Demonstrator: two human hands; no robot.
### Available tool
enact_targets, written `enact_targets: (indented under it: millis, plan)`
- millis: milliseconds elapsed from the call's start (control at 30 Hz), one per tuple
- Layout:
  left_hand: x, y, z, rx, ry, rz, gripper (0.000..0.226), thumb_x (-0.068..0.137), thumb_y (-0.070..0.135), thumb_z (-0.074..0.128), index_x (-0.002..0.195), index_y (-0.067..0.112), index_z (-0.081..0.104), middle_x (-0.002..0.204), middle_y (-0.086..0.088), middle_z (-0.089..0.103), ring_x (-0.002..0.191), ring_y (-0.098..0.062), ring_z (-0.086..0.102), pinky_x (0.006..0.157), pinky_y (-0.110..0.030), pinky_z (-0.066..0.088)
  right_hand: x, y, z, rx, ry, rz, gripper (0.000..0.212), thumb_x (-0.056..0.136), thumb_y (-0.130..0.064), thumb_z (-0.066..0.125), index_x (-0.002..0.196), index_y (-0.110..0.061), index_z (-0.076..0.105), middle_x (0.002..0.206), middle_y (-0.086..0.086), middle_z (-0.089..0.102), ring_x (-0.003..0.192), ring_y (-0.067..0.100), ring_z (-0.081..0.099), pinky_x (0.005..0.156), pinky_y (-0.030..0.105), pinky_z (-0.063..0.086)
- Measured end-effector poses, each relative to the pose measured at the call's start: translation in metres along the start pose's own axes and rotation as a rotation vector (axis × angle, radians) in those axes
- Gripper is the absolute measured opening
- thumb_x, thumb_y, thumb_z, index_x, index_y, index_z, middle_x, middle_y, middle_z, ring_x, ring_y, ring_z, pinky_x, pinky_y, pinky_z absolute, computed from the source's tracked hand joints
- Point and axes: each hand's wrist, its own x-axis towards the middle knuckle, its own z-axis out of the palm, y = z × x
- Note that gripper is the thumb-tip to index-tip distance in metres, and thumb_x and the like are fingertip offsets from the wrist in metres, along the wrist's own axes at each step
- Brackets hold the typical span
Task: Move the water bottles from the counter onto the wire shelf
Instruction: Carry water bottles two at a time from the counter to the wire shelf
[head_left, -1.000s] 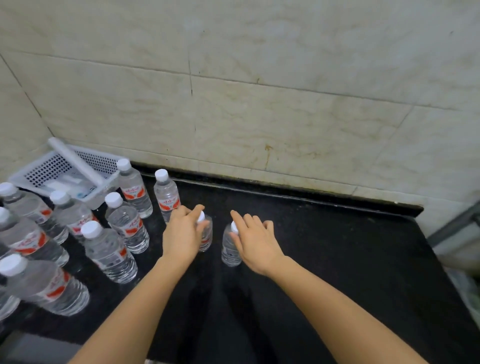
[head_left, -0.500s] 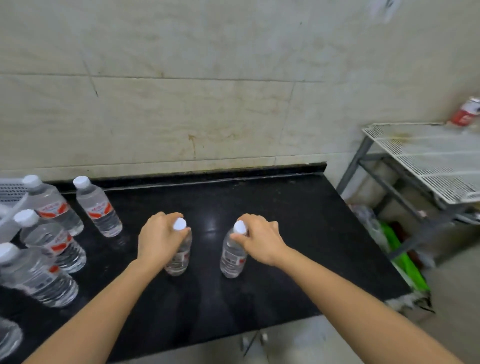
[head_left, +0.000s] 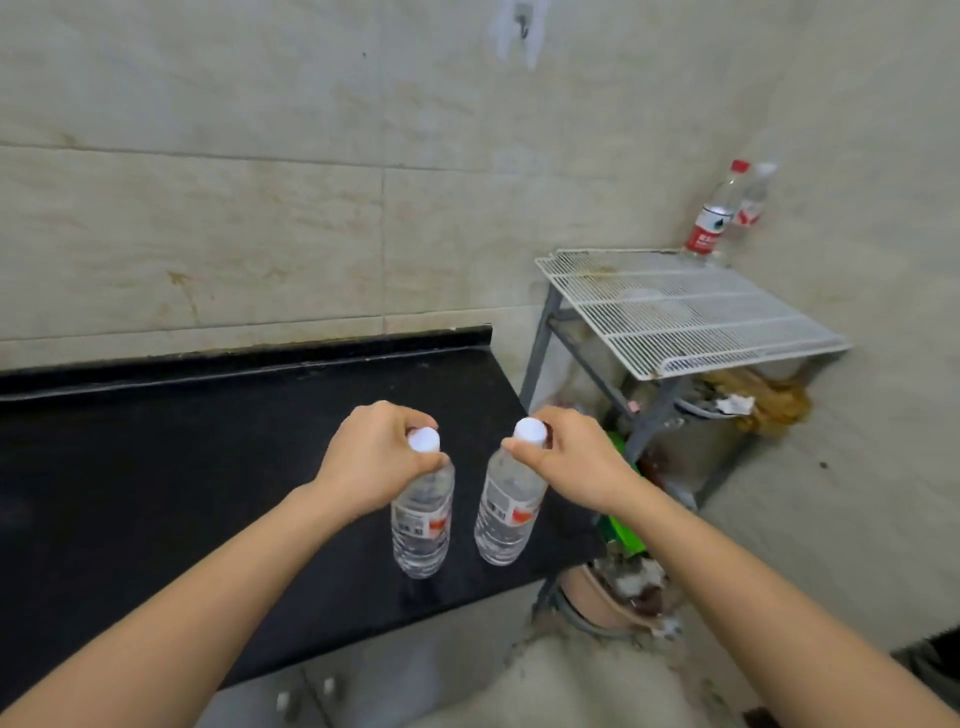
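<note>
Counter (head_left: 156, 467): two bottles (head_left: 422, 514), two hands (head_left: 371, 457).

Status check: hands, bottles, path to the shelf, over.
Left hand and right hand each grip a bottle neck. Left bottle and right bottle over the counter. Wire shelf mostly bare; red-label bottle at back corner.

Left hand (head_left: 375, 456), right hand (head_left: 571, 457) each grip bottle neck over black counter (head_left: 156, 467); wire shelf (head_left: 685, 312) right
</note>
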Motion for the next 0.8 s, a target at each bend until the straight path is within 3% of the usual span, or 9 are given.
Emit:
enact_targets:
  millis: [100, 200, 300, 433, 500, 600, 667, 800]
  plan:
    - [0.014, 0.065, 0.017, -0.084, 0.073, 0.038, 0.026, 0.069, 0.031, 0.079, 0.092, 0.021, 0.076, 0.091, 0.005, 0.074, 0.082, -0.010, 0.065, 0.072, -0.030, 0.054, -0.001, 0.030, -0.054, 0.017, 0.078, -0.019, 0.033, 0.083, -0.048, 0.065, 0.077, -0.016, 0.059, 0.070, -0.003, 0.056, 0.071, 0.018, 0.055, 0.060, 0.034, 0.040]
    - [0.032, 0.120, 0.027, -0.168, 0.112, 0.071, 0.023, 0.067, 0.028, 0.081, 0.087, 0.018, 0.077, 0.085, 0.002, 0.075, 0.077, -0.010, 0.065, 0.070, -0.032, 0.054, 0.001, 0.054, -0.110, 0.038, 0.149, -0.030, 0.038, 0.084, -0.045, 0.067, 0.074, -0.010, 0.059, 0.061, -0.004, 0.048, 0.062, 0.016, 0.047, 0.056, 0.031, 0.032]
    - [0.059, 0.168, 0.037, -0.230, 0.132, 0.117, 0.021, 0.067, 0.026, 0.081, 0.085, 0.016, 0.077, 0.079, 0.000, 0.074, 0.066, -0.002, 0.060, 0.067, -0.029, 0.052, 0.011, 0.081, -0.156, 0.072, 0.217, -0.029, 0.041, 0.083, -0.045, 0.069, 0.075, -0.005, 0.063, 0.060, 0.000, 0.052, 0.055, 0.012, 0.045, 0.052, 0.030, 0.032]
    - [0.099, 0.224, 0.048, -0.278, 0.148, 0.176, 0.035, 0.066, 0.024, 0.082, 0.099, 0.017, 0.075, 0.084, 0.002, 0.075, 0.069, 0.002, 0.064, 0.069, -0.025, 0.055, 0.033, 0.114, -0.208, 0.158, 0.320, -0.016, 0.042, 0.082, -0.046, 0.070, 0.081, -0.004, 0.069, 0.063, 0.007, 0.057, 0.056, 0.012, 0.046, 0.053, 0.029, 0.033]
    - [0.121, 0.249, 0.053, -0.296, 0.158, 0.215, 0.033, 0.066, 0.022, 0.082, 0.098, 0.017, 0.076, 0.078, 0.001, 0.076, 0.063, 0.006, 0.064, 0.064, -0.019, 0.054, 0.048, 0.130, -0.231, 0.204, 0.366, -0.018, 0.045, 0.082, -0.046, 0.069, 0.083, -0.001, 0.068, 0.063, 0.006, 0.054, 0.057, 0.014, 0.046, 0.053, 0.030, 0.034]
    - [0.162, 0.277, 0.064, -0.314, 0.173, 0.262, 0.025, 0.066, 0.023, 0.083, 0.090, 0.018, 0.076, 0.072, -0.006, 0.076, 0.062, -0.007, 0.061, 0.067, -0.037, 0.056, 0.077, 0.153, -0.259, 0.211, 0.419, -0.029, 0.053, 0.080, -0.051, 0.069, 0.088, 0.002, 0.067, 0.063, 0.012, 0.055, 0.054, 0.013, 0.046, 0.052, 0.030, 0.035]
    - [0.190, 0.288, 0.074, -0.318, 0.170, 0.279, 0.034, 0.065, 0.028, 0.084, 0.097, 0.018, 0.075, 0.074, -0.009, 0.075, 0.065, -0.011, 0.064, 0.068, -0.039, 0.056, 0.097, 0.170, -0.273, 0.211, 0.448, -0.035, 0.051, 0.080, -0.049, 0.070, 0.084, 0.001, 0.067, 0.058, 0.004, 0.050, 0.048, 0.008, 0.040, 0.049, 0.026, 0.031]
    - [0.249, 0.305, 0.097, -0.382, 0.145, 0.280, 0.041, 0.066, 0.029, 0.085, 0.102, 0.016, 0.074, 0.068, 0.001, 0.071, 0.060, -0.009, 0.062, 0.061, -0.027, 0.051, 0.146, 0.205, -0.298, 0.234, 0.445, -0.031, 0.047, 0.081, -0.044, 0.073, 0.077, 0.003, 0.066, 0.051, -0.006, 0.043, 0.040, 0.002, 0.034, 0.043, 0.017, 0.027]
